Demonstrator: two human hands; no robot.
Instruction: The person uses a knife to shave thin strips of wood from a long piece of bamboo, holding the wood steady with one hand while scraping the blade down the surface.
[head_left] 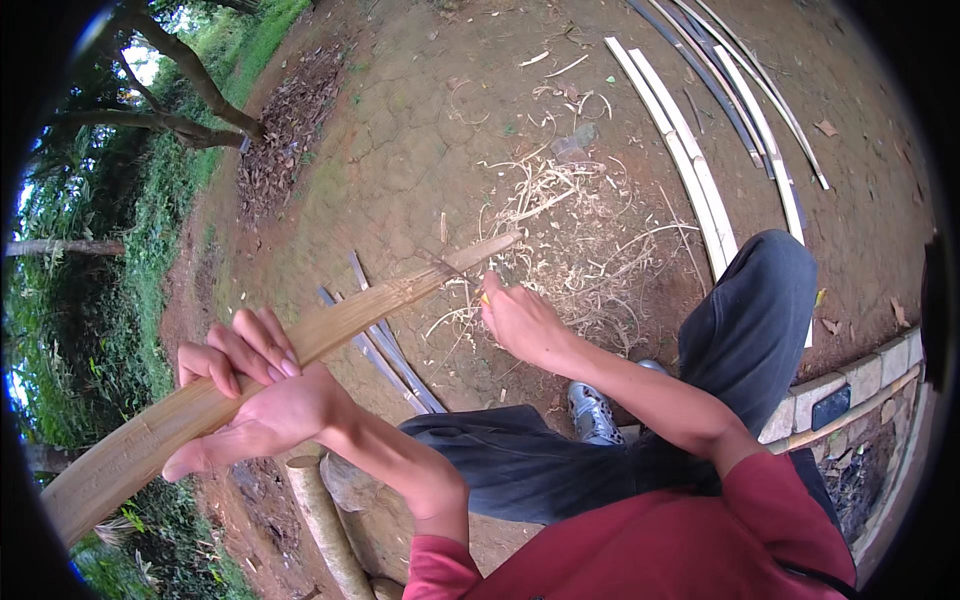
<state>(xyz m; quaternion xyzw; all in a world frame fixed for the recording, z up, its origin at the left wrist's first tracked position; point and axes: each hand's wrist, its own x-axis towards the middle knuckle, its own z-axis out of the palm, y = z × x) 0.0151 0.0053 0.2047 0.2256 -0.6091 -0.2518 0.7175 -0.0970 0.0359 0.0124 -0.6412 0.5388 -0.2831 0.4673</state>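
A long, pale brown bamboo slat [365, 308] slants from the lower left up to a tapered end near the middle. My left hand [265, 385] is wrapped round it, palm below and fingers curled over the top edge. My right hand [522, 318] is closed just to the right of the slat's narrow end. A bit of yellow handle shows at its fingers, and a thin dark blade [452, 268] lies across the slat, so it looks like a knife. Most of the handle is hidden in the fist.
Curled shavings [575, 250] litter the dirt ahead. Long pale bamboo strips [680, 150] lie at the right, and darker strips [385, 350] lie under the slat. A log [325, 525] is at lower left. A dark phone-like slab [831, 406] rests on the brick edging [870, 378]. Trees stand left.
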